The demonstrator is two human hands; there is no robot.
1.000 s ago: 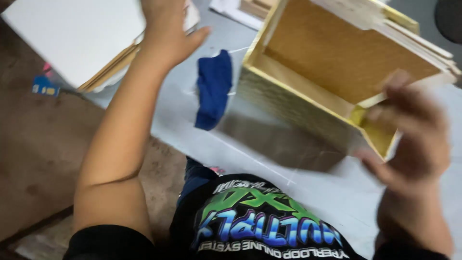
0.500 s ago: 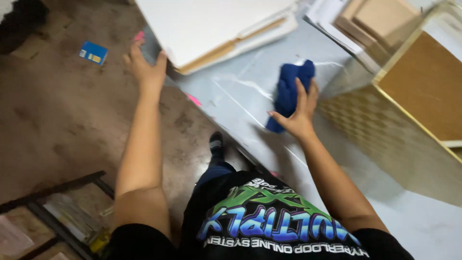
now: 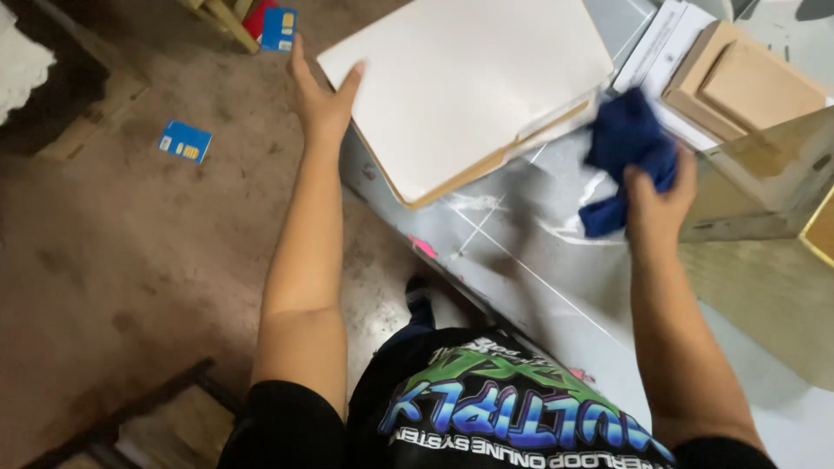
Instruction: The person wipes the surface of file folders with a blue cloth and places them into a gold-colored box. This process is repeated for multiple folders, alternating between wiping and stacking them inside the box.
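My right hand (image 3: pixel 653 207) grips a crumpled dark blue cloth (image 3: pixel 627 149) and holds it just above the grey worktable (image 3: pixel 539 269). My left hand (image 3: pixel 320 94) reaches forward with fingers spread and rests against the near left corner of a stack of white-faced boards (image 3: pixel 469 82) that overhangs the table edge. To the right of the cloth stands a yellowish open box (image 3: pixel 764 174) of board.
Smaller brown board pieces (image 3: pixel 747 82) and a white sheet lie at the far right of the table. Blue cards (image 3: pixel 184 141) lie on the dirty concrete floor at left, another blue card (image 3: pixel 280 28) near a wooden frame. A dark frame sits at bottom left.
My right hand has lifted the blue cloth off the table and carried it toward the boards. My left hand has moved from the floor side onto the corner of the white board stack.
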